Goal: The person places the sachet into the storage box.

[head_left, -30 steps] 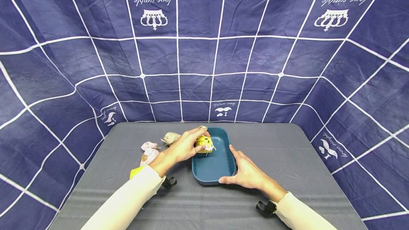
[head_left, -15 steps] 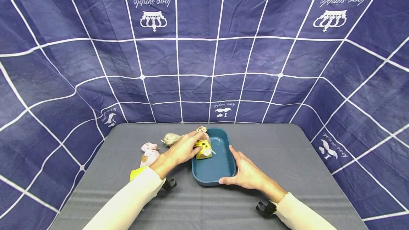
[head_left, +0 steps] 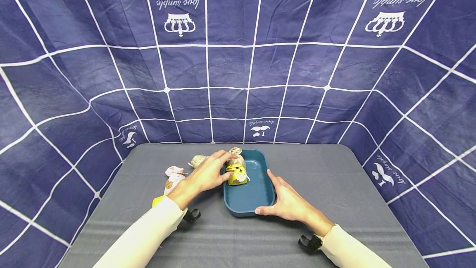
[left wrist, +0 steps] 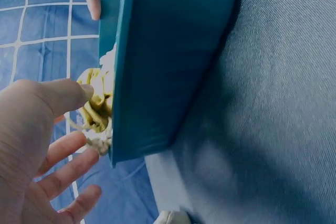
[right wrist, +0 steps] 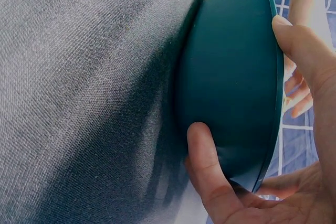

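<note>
Since the earlier frame, the left hand (head_left: 210,173) has loosened and drawn slightly left, and the yellow pouch (head_left: 236,178) has come nearer, down into the blue tray (head_left: 253,197). Nearest are two pale sleeves (head_left: 143,237), a black strap (head_left: 310,243) at each wrist. Farther on, at left, a yellow object (head_left: 157,200) shows partly behind the left sleeve. The right hand (head_left: 286,202) holds the tray's near right corner, thumb at the near rim, fingers along the right wall. A pink pouch (head_left: 172,182) lies on the table (head_left: 316,173) at left. The yellow pouch sits against the tray's left wall; the left hand's fingers are parted above it, gripping nothing; whether the thumb touches it I cannot tell. Just beyond, a beige pouch (head_left: 240,161) fills the tray's far left corner. Left of the tray lies a beige bundle (head_left: 197,160), partly covered by the left hand. Farthest hangs a blue, white-gridded cloth (head_left: 297,65).
</note>
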A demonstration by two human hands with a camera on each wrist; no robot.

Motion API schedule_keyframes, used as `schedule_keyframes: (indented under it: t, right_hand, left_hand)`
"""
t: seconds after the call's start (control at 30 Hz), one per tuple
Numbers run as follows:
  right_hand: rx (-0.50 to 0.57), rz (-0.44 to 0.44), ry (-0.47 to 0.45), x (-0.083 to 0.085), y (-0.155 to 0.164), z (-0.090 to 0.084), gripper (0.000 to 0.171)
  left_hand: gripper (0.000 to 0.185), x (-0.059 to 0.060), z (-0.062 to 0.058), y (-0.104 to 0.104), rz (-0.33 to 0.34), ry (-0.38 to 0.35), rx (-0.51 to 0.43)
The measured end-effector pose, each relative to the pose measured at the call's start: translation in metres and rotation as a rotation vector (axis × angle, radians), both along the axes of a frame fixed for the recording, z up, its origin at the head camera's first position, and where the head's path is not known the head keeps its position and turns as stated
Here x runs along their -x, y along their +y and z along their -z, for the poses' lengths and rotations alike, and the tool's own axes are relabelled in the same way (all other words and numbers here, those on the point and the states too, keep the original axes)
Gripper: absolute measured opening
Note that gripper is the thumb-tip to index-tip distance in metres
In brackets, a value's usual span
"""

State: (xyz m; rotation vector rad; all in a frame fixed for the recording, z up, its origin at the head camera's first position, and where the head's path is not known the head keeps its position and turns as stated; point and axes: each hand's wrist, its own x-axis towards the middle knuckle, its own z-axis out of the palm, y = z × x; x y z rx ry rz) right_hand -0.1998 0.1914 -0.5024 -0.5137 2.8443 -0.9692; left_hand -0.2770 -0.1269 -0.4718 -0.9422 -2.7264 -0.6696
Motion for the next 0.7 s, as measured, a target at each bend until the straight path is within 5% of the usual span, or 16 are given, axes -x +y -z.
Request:
schedule_keyframes:
  t: [0.7]
  right_hand:
    - [-0.002,0.002,-0.01,0.002,0.0,0.002,0.147]
  left_hand:
    - [0.049,-0.014,0.0,-0.084,-0.173,0.029,-0.066]
